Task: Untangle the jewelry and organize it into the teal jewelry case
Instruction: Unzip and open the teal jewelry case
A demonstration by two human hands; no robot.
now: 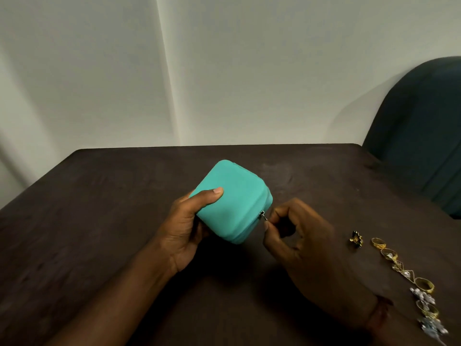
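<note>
The teal jewelry case (234, 196) is zipped closed and tilted, lifted a little off the dark table (99, 196). My left hand (189, 228) grips it from the left, thumb on its top face. My right hand (299, 233) pinches the small metal zipper pull (263, 216) at the case's right corner. A line of jewelry lies at the right: a dark-and-gold piece (356, 239), gold rings (378, 242), a tangled chain (403, 269) and silver pieces (424, 297).
A dark teal chair back (424, 126) stands behind the table's far right corner. A plain pale wall rises behind the table's far edge (212, 145).
</note>
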